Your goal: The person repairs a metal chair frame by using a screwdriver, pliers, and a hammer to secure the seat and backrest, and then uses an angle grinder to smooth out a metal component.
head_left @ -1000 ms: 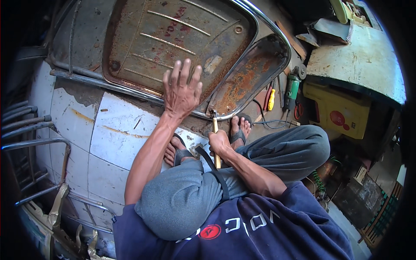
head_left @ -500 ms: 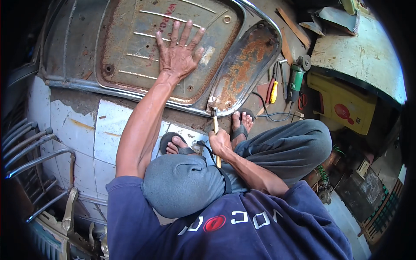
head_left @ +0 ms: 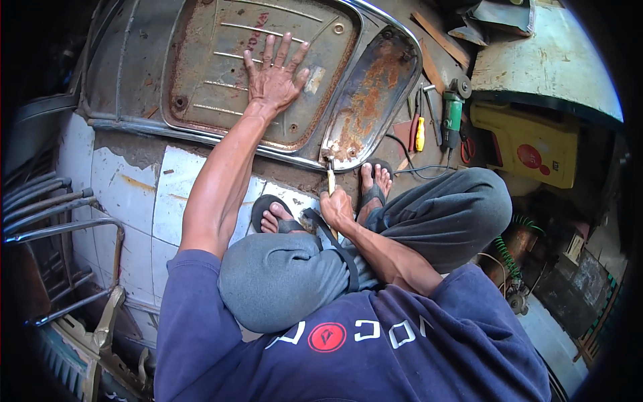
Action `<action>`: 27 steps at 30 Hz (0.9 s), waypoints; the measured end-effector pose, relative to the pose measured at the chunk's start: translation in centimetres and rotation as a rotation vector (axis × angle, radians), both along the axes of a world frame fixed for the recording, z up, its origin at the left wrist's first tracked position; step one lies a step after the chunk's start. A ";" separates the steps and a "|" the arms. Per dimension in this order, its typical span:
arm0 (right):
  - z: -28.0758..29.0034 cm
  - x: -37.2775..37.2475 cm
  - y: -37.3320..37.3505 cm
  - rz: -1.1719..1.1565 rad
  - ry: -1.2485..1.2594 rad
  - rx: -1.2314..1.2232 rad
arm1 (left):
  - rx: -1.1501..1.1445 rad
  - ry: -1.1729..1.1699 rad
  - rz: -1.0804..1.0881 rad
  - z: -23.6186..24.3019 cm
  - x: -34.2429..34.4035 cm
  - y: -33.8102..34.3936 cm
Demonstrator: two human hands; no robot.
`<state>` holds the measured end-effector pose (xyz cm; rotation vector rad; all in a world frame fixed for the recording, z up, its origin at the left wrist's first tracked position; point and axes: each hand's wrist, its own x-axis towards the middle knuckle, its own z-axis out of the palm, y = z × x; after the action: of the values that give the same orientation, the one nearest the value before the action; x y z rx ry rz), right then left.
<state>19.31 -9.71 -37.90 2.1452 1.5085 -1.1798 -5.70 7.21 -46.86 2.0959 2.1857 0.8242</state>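
A large, rusty sheet-metal panel [head_left: 181,74] with bright metal trim lies in front of me. My left hand [head_left: 274,84] rests flat on its ribbed, raised section, fingers spread. My right hand [head_left: 337,208] is wrapped around a long wooden-handled tool [head_left: 331,182]. Its narrow metal end meets the panel's near rim, beside a pale patch at the corner of the rust-brown recess [head_left: 368,100]. The exact shape of that end is too small to tell. Part of the handle is hidden in my fist, and its lower end runs toward my leg.
Right of the panel lie an angle grinder [head_left: 453,120] with its cord, a yellow-handled screwdriver [head_left: 420,134] and red-handled scissors [head_left: 467,149]. A yellow casing [head_left: 529,144] sits farther right. Metal tube frames [head_left: 60,228] stand at left. My sandaled feet are close to the panel's edge.
The view has shifted slightly, so the panel sits a little higher. My left hand stays flat on it; my right hand keeps its grip with the tool's end at the rim.
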 end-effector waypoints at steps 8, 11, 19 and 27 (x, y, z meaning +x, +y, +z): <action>0.3 -0.3 -0.4 0.060 0.008 0.019 | -0.103 0.097 0.038 0.3 -0.8 0.7; -2.4 3.4 -1.1 0.253 0.072 0.167 | -0.460 0.146 -0.029 1.9 0.7 3.0; 2.6 2.4 0.9 0.241 0.328 0.109 | -0.620 0.091 0.003 2.0 -0.8 3.5; 9.0 4.9 10.3 -0.695 0.533 -0.261 | -0.565 0.149 0.047 1.6 -1.3 3.3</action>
<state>24.21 0.55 -28.89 2.3390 0.6574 -2.1701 -7.04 10.48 -45.28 1.8651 2.1946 0.0255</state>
